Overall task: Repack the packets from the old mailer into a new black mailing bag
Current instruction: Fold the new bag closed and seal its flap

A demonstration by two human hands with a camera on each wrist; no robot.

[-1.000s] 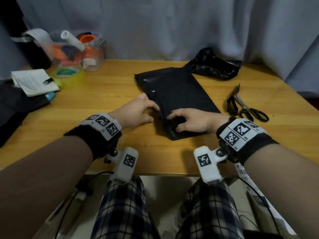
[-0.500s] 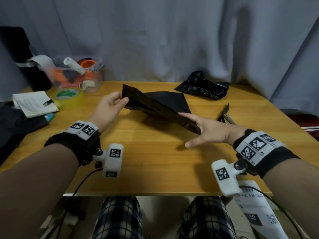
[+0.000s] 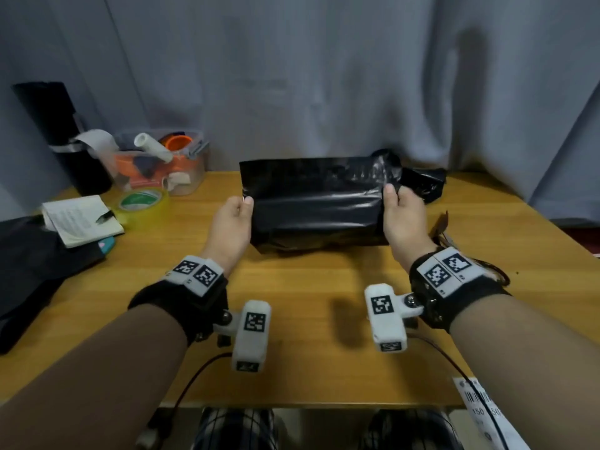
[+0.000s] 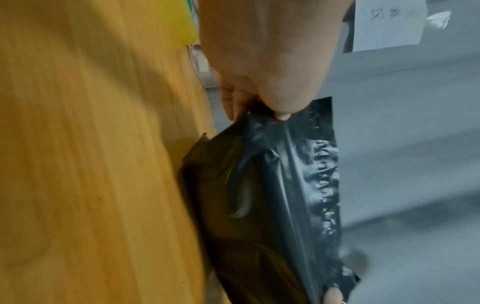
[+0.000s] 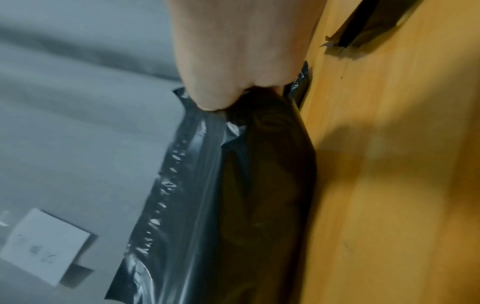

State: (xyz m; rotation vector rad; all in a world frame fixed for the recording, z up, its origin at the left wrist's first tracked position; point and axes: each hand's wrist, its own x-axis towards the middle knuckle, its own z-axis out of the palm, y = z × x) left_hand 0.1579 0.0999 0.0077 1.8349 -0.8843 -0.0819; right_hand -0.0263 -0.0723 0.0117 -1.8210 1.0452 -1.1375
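The new black mailing bag stands upright on the wooden table, bottom edge down and flap end up. My left hand pinches its left upper edge, and my right hand pinches its right upper edge. In the left wrist view the left hand pinches the black mailing bag. The right wrist view shows the right hand gripping the same bag. Its lower part bulges; the contents are hidden. The crumpled old mailer lies behind the right hand.
A clear box of supplies, a green tape roll, a notebook and dark cloth sit at the left. Scissors lie partly hidden behind my right wrist. A grey curtain hangs behind the table.
The bag lay flat under both hands, was lifted and swung round, and now stands upright, held at its two upper edges. The head view has tilted up.
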